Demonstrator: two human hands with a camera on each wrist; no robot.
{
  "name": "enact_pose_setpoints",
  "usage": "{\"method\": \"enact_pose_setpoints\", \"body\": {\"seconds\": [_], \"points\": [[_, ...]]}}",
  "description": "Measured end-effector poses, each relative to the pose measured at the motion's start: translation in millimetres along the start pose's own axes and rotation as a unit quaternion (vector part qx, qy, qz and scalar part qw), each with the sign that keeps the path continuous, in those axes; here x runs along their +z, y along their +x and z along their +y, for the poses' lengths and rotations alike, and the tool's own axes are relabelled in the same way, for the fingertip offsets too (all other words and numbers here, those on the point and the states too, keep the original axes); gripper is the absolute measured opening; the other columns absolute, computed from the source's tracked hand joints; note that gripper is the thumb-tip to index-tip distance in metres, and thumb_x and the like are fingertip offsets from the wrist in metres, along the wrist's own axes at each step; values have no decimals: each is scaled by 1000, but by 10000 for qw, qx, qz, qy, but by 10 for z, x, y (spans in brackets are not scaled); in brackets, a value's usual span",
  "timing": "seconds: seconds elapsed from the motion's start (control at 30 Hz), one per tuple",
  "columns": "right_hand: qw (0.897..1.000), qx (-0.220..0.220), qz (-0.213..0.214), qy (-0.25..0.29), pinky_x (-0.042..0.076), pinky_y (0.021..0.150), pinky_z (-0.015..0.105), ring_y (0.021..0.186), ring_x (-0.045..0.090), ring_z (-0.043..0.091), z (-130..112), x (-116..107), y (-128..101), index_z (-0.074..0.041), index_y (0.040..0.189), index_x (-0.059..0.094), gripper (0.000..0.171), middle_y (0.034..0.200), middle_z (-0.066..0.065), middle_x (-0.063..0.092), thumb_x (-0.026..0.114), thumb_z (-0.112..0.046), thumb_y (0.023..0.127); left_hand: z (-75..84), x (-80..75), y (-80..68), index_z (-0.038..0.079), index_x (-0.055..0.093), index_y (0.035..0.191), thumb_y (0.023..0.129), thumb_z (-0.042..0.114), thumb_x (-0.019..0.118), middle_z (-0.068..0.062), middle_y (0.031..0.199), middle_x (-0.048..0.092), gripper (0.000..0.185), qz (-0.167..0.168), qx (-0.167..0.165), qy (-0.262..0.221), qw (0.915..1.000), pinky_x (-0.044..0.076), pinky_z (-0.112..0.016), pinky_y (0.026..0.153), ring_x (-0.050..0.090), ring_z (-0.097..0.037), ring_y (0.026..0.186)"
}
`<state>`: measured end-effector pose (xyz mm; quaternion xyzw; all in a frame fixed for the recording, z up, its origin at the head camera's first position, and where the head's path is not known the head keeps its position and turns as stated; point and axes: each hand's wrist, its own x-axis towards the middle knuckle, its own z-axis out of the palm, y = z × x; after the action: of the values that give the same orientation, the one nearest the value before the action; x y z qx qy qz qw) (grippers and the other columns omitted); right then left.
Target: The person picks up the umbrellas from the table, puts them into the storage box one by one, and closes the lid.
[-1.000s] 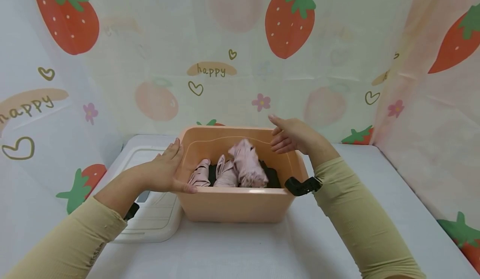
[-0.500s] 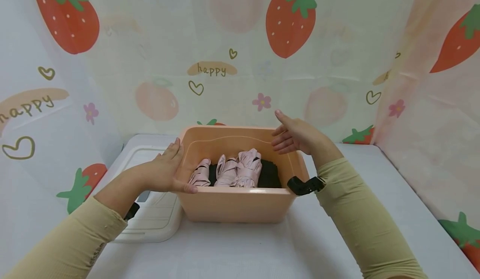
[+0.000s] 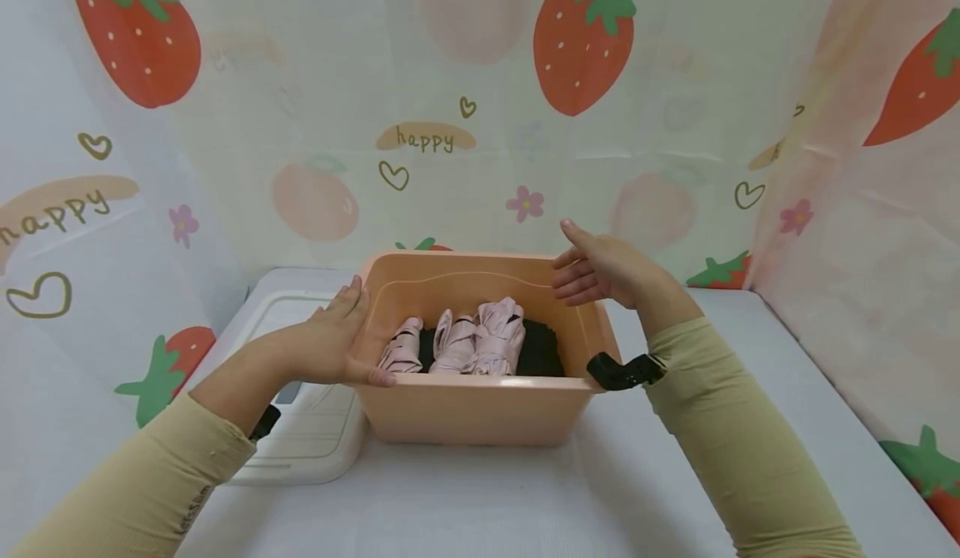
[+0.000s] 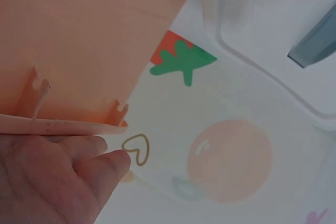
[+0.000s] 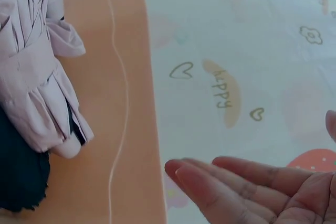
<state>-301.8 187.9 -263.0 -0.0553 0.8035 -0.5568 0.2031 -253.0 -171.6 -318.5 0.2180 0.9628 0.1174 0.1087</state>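
Observation:
A peach-coloured plastic storage bin [image 3: 472,412] stands on the white table. Inside lie several bundles of pale pink folded cloth [image 3: 498,337] in a row, with dark cloth [image 3: 542,350] beside and behind them. My left hand [image 3: 326,346] rests on the bin's left rim, fingers straight along the edge and thumb over the front corner; the left wrist view shows the palm against the rim. My right hand [image 3: 603,273] hovers above the bin's right back corner, fingers extended and thumb up, holding nothing. In the right wrist view its fingers [image 5: 247,182] overlap the patterned backdrop, apart from the cloth.
Left of the bin, partly under my left arm, lies a white lid [image 3: 318,437] with a grey-blue latch [image 4: 317,40]. A strawberry-printed curtain [image 3: 480,125] closes off the back and both sides. White table surface [image 3: 480,500] extends in front and right of the bin.
The rightmost pink bundle, tilted one second ago, has dropped into line with the others. My right hand has drawn back slightly up and to the right. My left hand has stayed put.

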Motion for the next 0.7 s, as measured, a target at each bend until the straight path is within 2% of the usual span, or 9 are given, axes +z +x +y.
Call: {"method": "enact_pose_setpoints", "body": {"seconds": [0.17,0.33,0.47,0.57,0.7], "points": [[9995,-177,-36,-255,48,87,41,104,60,33,18,-87,-88,9,129,41,85,126,30,49,33,-65,88,-14,7,9,-9,-4,141,59,81,56,-24,149,-14,137,-5,2,37,10000,10,-57,107,-7,-38,137],[9973,-366,-47,-629,43,94,42,118,48,37,56,-210,-189,8,131,40,81,131,27,45,35,-62,89,1,1,-1,-10,-4,141,59,81,55,-24,149,-13,136,29,30,48,10000,11,-57,107,-6,-39,137],[9914,-635,-45,-1144,38,99,44,124,42,36,147,-281,-257,5,133,39,78,134,24,44,36,-60,90,11,-9,-14,-11,-4,141,61,79,57,-25,148,-13,134,19,29,14,10000,11,-57,107,-6,-39,137],[9806,-860,13,-1759,36,100,48,126,39,36,256,-284,-313,0,136,39,72,137,20,42,36,-57,92,16,-16,-24,-12,-4,141,62,78,57,-26,148,-13,134,5,36,-22,10000,10,-58,106,-7,-40,137],[9551,-1035,158,-2773,29,101,56,131,30,35,437,-216,-409,-9,141,35,66,143,14,35,37,-54,93,17,-18,-29,-11,-4,141,62,78,57,-26,148,-13,134,19,33,3,10000,10,-57,106,-7,-40,137]]}}
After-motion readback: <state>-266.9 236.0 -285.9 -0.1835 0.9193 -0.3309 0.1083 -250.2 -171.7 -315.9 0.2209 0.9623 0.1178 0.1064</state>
